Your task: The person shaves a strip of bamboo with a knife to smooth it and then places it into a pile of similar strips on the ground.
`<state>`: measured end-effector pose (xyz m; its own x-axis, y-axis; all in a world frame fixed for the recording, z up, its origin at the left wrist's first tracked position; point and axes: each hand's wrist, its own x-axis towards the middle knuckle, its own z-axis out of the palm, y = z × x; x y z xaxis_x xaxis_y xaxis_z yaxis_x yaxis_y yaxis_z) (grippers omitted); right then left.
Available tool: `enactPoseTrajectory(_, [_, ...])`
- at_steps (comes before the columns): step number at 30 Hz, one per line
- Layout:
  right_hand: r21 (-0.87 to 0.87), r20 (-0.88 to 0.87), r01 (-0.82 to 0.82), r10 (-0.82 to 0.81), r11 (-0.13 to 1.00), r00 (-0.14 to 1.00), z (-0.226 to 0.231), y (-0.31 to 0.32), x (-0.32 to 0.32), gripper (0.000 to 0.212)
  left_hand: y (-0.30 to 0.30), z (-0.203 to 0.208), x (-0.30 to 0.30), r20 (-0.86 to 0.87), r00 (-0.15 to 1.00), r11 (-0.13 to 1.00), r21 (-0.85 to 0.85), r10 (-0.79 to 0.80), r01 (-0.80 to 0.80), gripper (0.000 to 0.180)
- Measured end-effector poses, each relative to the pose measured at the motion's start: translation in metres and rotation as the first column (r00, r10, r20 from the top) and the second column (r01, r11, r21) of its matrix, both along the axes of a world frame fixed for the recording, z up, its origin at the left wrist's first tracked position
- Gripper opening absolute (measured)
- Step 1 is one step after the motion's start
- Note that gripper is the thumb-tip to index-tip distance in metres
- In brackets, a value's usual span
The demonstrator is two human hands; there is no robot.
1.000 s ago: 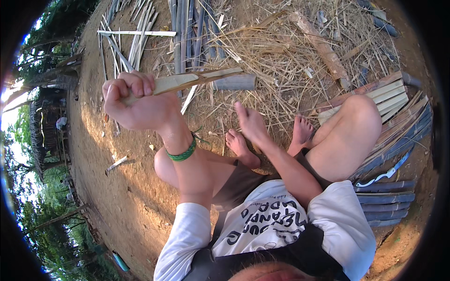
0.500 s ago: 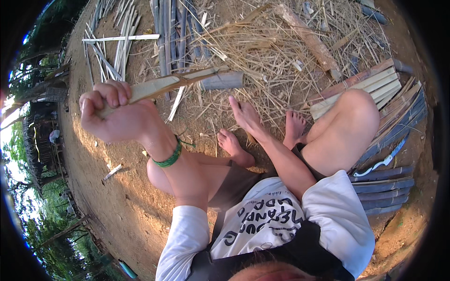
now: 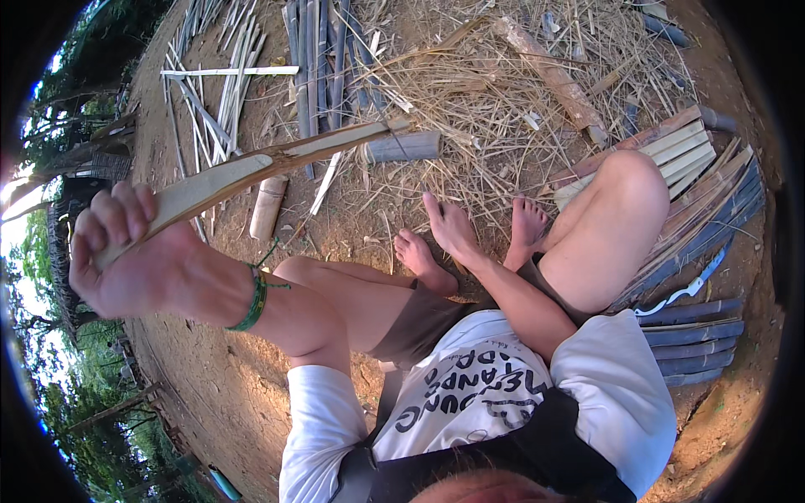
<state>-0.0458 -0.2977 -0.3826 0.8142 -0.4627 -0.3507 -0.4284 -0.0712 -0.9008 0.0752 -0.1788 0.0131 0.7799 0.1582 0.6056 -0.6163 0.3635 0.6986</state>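
A long split bamboo slat (image 3: 251, 172) is held up off the ground, its pale inner face upward, its long axis running from the lower left, where it is gripped, up and to the right, so that its far tip ends above a short grey bamboo section (image 3: 402, 147) lying on the dirt. The left hand (image 3: 134, 260) is clenched around the near end, fingers (image 3: 117, 214) wrapped over the top of the slat and closed tight on it; a green braided band sits on that wrist. The whole free length of the slat therefore lies to the right of and beyond these fingers. The right hand (image 3: 453, 226) is well apart from the slat, low between the bare feet, its fingers stretched out flat and holding nothing, so the left hand is the only one on the slat. Under the raised slat lies a short pale bamboo tube (image 3: 268, 207). Farther out, dry straw and shavings (image 3: 503, 109) cover the ground, a sheaf of thin strips (image 3: 210, 92) lies toward the upper left, and stacked flat slats (image 3: 696, 159) sit beside the right knee, with a curved knife (image 3: 688, 289) resting by them.
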Motion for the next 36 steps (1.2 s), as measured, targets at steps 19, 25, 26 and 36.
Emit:
enactPoseTrajectory(19, [0.169, -0.262, -0.098, 0.141, 0.981, 0.955, -0.048, -0.002, -0.003, 0.081, -0.029, -0.041, 0.028, -0.125, 0.968, 0.975, -0.016, 0.216, -0.220, 0.023])
enactPoseTrajectory(25, [0.062, -0.182, -0.067, 0.077, 0.996, 0.980, -0.056, 0.009, -0.009, 0.079, -0.015, -0.041, 0.035, -0.134, 0.963, 0.971, -0.021, 0.234, -0.239, 0.024])
enactPoseTrajectory(26, [0.124, -0.278, -0.012, 0.046, 0.992, 0.960, -0.084, 0.002, -0.012, 0.079, -0.022, -0.040, 0.037, -0.133, 0.967, 0.974, -0.029, 0.219, -0.224, 0.024])
enactPoseTrajectory(36, [0.036, 0.105, -0.121, 0.117, 0.992, 0.988, 0.008, 0.013, 0.003, 0.076, -0.008, -0.044, 0.038, -0.075, 0.983, 0.983, 0.063, -0.170, 0.175, 0.024])
